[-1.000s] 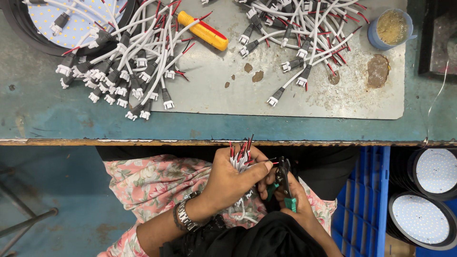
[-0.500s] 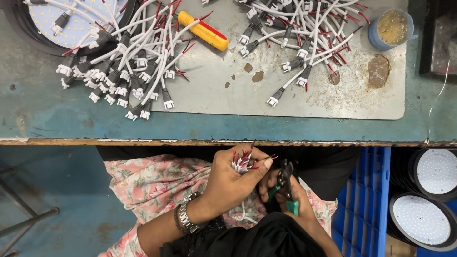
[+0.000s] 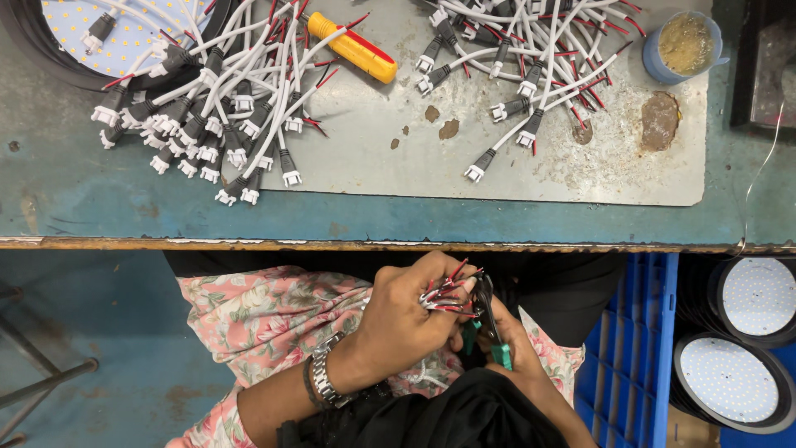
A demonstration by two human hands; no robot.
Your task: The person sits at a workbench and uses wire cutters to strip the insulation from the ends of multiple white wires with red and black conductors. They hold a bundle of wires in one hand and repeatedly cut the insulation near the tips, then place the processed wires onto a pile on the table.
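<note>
One bundle of red-and-white wire leads (image 3: 444, 290) sat in the lap below the bench edge (image 3: 249, 243), bare ends pointing up-right toward it, left hand (image 3: 406, 319) fingers clamped around it. Right hand (image 3: 506, 348) gripped green-handled cutters (image 3: 489, 328), jaws at the tips. Versus earlier, the ends sat lower and less splayed.

My left hand (image 3: 406, 319) is covering most of my right hand (image 3: 506, 348) and the lower part of the wire bundle (image 3: 444, 292), so the cutter (image 3: 489, 319) blades are staying out of sight. The round lamp panel (image 3: 124, 33) is running off the top edge. My elbows are falling below the bottom edge.
</note>
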